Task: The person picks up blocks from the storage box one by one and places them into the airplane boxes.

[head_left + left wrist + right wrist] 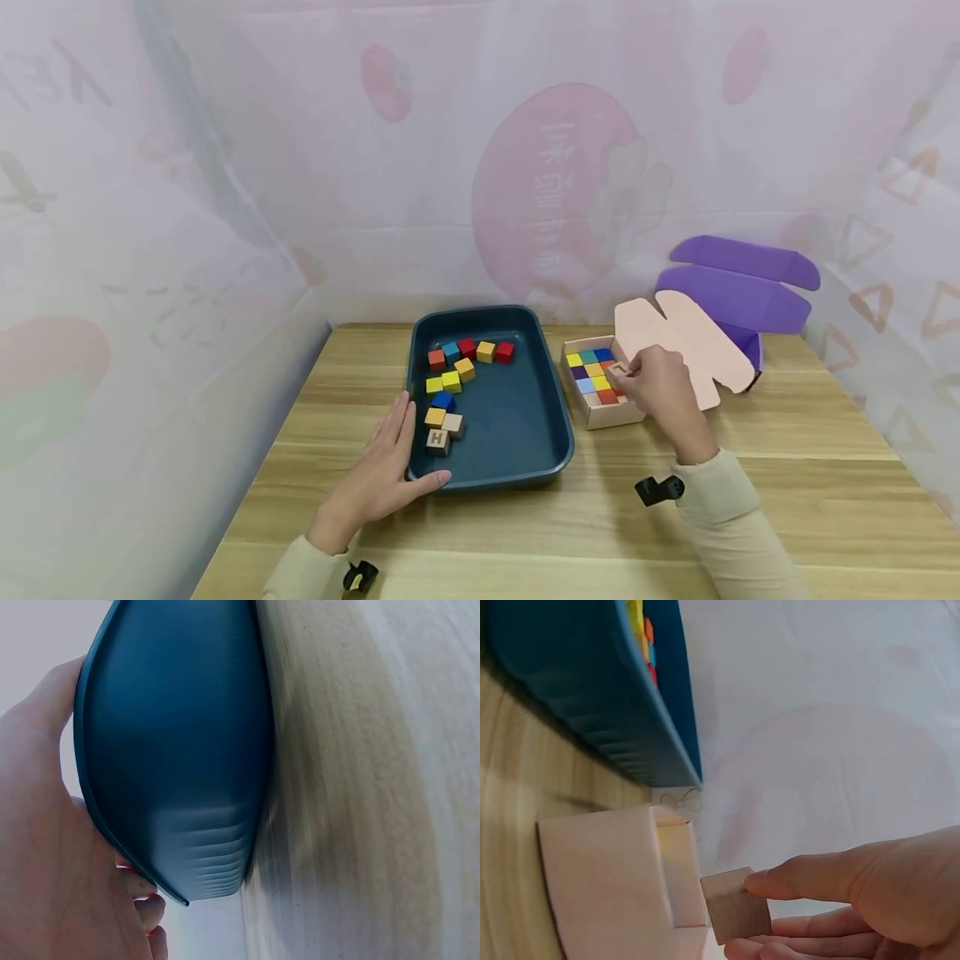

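Observation:
My right hand (662,390) pinches a natural wood letter block (618,368) between thumb and fingers, over the small cardboard box (615,417). In the right wrist view the wooden block (739,907) shows its plain sides just beside the box wall. Rows of coloured blocks (587,386) fill the box. My left hand (378,471) rests at the near left corner of a dark blue tray (510,433), fingers straight along its side and thumb over the front rim. Inside, several coloured cubes (465,369) and a wooden block marked H (438,442) lie along the left and far sides.
The box's pale lid (690,350) lies folded open to the right. Behind it stands an open purple box (738,296). A printed cloth (420,208) hangs behind and beside the wooden table (465,542).

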